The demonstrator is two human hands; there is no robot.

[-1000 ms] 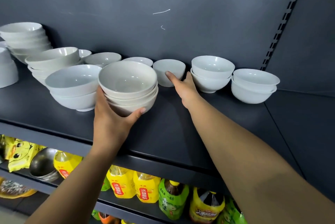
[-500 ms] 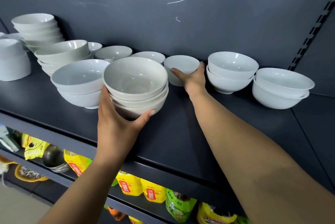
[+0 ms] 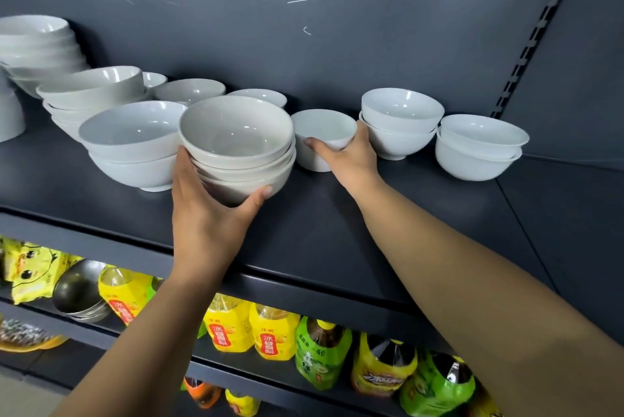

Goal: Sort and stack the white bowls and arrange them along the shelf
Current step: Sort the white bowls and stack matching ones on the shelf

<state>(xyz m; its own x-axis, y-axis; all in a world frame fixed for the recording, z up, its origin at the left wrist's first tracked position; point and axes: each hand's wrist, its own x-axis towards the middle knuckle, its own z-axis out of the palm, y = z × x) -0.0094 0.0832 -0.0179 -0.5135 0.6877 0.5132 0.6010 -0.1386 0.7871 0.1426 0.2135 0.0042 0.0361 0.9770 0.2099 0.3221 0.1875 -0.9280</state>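
Head camera suggests the job is roughly half done: the left hand (image 3: 206, 214) grips a stack of bowls (image 3: 236, 153) at the shelf (image 3: 337, 231), the right hand (image 3: 347, 160) just right of that stack curls round a single bowl (image 3: 322, 136), stacked pairs (image 3: 401, 122) stand further right, and loose bowls (image 3: 190, 90) behind it wait.

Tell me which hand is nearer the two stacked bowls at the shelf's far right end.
Right. The right hand grips the single small bowl, a little left of the far-right pair; the left hand holds a bowl stack farther left.
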